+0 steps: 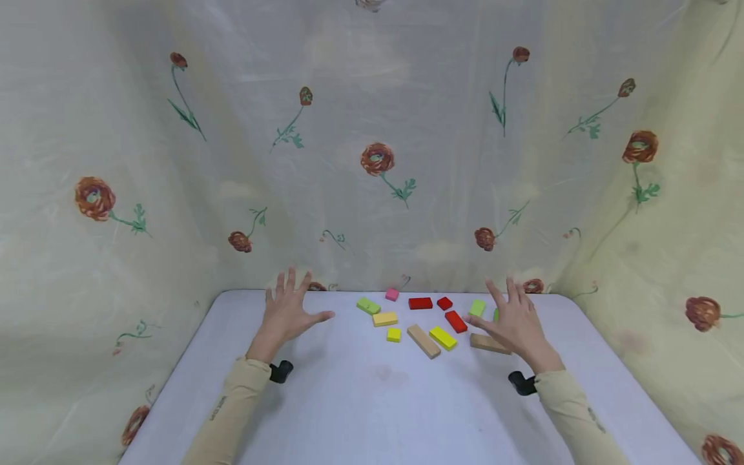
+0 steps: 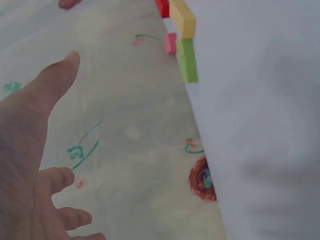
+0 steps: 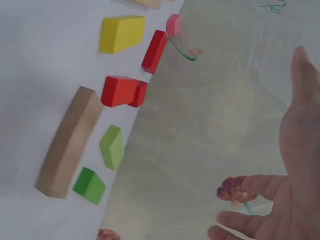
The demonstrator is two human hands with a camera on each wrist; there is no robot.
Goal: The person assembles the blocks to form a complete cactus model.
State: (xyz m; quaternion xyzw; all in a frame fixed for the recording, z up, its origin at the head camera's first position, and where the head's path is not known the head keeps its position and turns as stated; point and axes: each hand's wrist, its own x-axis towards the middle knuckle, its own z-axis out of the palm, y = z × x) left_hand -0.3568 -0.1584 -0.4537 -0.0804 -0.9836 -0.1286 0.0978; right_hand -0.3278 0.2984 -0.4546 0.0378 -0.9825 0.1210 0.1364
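Both hands hover over a white table, fingers spread and holding nothing. My left hand (image 1: 283,316) is left of the blocks, nearest a light green block (image 1: 369,305). My right hand (image 1: 516,326) is above the right end of the group, partly covering a wooden block (image 1: 488,344) and a green block (image 1: 496,314). Between the hands lie a pink block (image 1: 392,294), red blocks (image 1: 420,303), a pale yellow block (image 1: 385,319), yellow blocks (image 1: 443,338) and another wooden block (image 1: 423,341). In the right wrist view, a light green block (image 3: 112,147) lies beside the green one (image 3: 90,185).
A floral cloth (image 1: 436,213) hangs behind the table (image 1: 360,413) and along both sides. The blocks lie toward the table's back edge. A black wrist camera (image 1: 281,372) sits at the left cuff, and another camera (image 1: 522,383) at the right cuff.
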